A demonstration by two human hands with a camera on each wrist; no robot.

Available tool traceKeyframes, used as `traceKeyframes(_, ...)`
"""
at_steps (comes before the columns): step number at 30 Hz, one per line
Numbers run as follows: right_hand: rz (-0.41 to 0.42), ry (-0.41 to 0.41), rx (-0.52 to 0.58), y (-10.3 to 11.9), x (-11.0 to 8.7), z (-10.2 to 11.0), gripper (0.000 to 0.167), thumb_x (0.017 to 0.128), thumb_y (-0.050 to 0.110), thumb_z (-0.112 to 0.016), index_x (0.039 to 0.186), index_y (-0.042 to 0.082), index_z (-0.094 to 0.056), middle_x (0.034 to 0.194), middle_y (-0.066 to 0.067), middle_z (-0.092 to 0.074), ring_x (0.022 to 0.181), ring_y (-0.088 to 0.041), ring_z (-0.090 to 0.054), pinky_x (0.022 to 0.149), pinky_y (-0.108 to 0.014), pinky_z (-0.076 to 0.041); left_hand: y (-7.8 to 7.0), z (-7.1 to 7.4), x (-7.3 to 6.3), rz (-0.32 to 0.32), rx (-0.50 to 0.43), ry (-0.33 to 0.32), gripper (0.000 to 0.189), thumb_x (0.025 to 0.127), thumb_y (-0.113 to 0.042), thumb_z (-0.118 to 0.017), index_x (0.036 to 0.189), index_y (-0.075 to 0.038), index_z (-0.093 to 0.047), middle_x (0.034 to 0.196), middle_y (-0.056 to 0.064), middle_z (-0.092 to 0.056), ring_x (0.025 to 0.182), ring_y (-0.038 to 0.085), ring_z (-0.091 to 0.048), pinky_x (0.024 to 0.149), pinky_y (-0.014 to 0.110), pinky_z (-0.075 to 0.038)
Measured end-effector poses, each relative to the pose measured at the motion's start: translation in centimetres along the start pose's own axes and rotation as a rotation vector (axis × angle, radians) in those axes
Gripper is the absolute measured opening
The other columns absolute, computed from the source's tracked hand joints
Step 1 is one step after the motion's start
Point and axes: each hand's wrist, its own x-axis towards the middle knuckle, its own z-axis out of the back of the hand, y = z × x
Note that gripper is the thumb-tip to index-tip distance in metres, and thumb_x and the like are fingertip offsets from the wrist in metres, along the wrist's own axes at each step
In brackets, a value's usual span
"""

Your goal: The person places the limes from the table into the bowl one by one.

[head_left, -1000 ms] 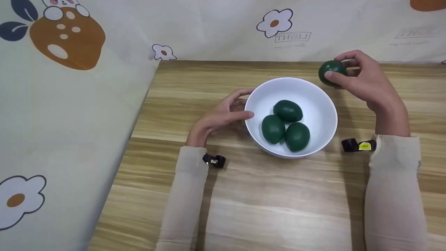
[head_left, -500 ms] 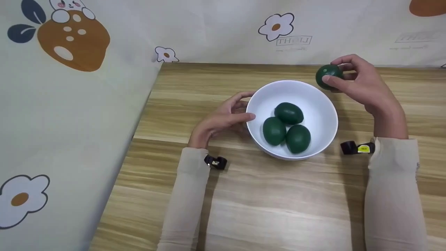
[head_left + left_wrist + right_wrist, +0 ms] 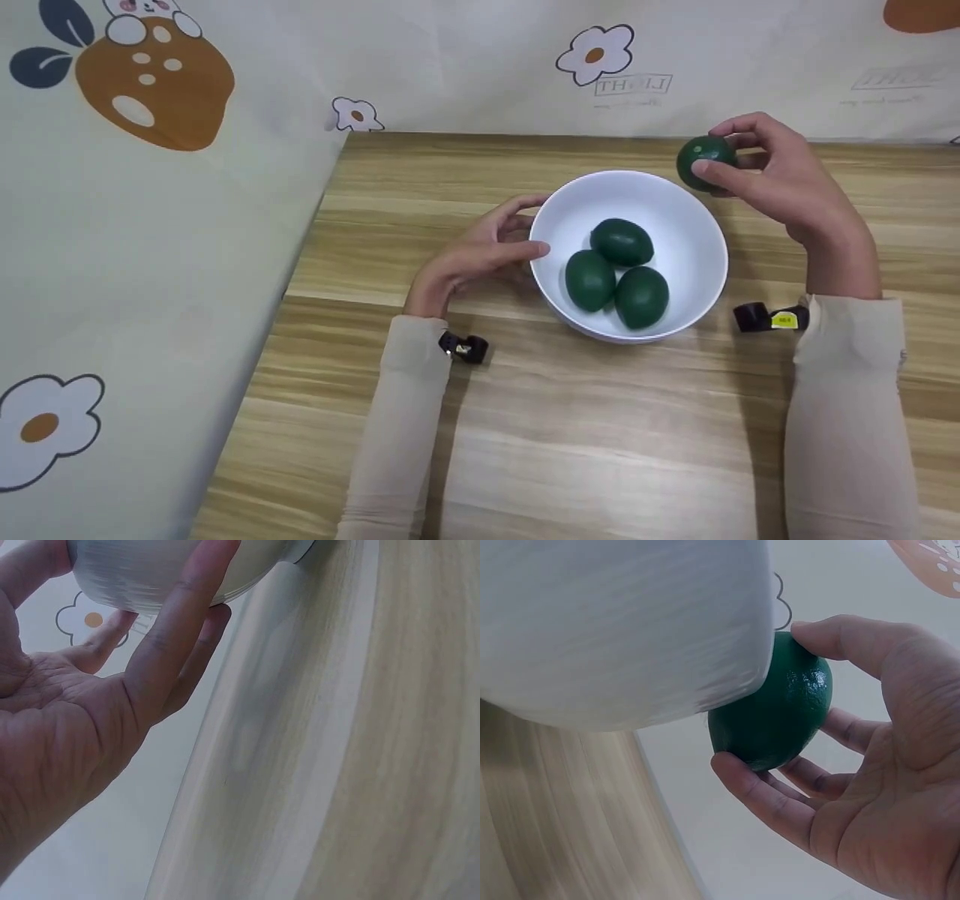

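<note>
A white bowl [image 3: 686, 217] stands on the wooden table, with three dark green egg-shaped fruits [image 3: 621, 242] lying together inside it. My left hand [image 3: 480, 247] grips the bowl's left side, thumb over the rim and fingers along the outside; the left wrist view shows them against the outer wall. Beyond the bowl's far right rim, my right hand [image 3: 787, 172] holds another dark green egg-shaped fruit [image 3: 780, 705] between thumb and fingertips. In the head view, this fruit is outside the bowl and looks raised. The bowl's wall [image 3: 622, 637] covers part of it in the right wrist view.
Light cloth with printed flowers [image 3: 594, 55] hangs behind the wooden table [image 3: 600, 435] and along its left side. Small black cameras [image 3: 463, 347] sit at both wrists. The table's far edge runs just behind the held fruit.
My right hand has shifted slightly left, bringing its fruit a little nearer the bowl's rim. The left hand and the bowl have stayed in place; the head view has shifted slightly.
</note>
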Motion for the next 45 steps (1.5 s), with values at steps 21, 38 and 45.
traceKeyframes(21,0.041,0.023,-0.029,1.1,-0.4,-0.1,0.043,0.096,0.03,-0.078,0.133,0.02,-0.059,0.124,0.005,-0.054,0.109,-0.017,-0.058,0.077,-0.015,-0.056,-0.2,-0.1,-0.1,0.004,-0.033,0.005,0.071,0.093,-0.012,-0.076,0.157,-0.024,-0.046,0.144,0.015,-0.059,0.108,0.027,-0.07,0.078,0.041,-0.065)
traceKeyframes(38,0.074,0.03,-0.071,2.3,-1.1,-0.8,0.048,0.096,0.031,-0.079,0.137,0.017,-0.059,0.13,0.0,-0.055,0.118,-0.026,-0.056,0.076,-0.012,-0.056,0.0,0.1,-0.2,-0.012,-0.023,0.002,0.07,0.093,-0.009,-0.075,0.156,-0.022,-0.047,0.143,0.016,-0.061,0.111,0.027,-0.069,0.079,0.039,-0.064)
traceKeyframes(45,0.09,0.037,-0.06,2.5,-1.2,-0.8,0.047,0.095,0.029,-0.08,0.135,0.017,-0.06,0.129,0.002,-0.057,0.115,-0.022,-0.058,0.077,-0.012,-0.056,0.0,0.1,-0.1,-0.007,-0.029,0.012,0.069,0.094,-0.008,-0.073,0.157,-0.021,-0.046,0.145,0.016,-0.06,0.114,0.026,-0.069,0.082,0.042,-0.064)
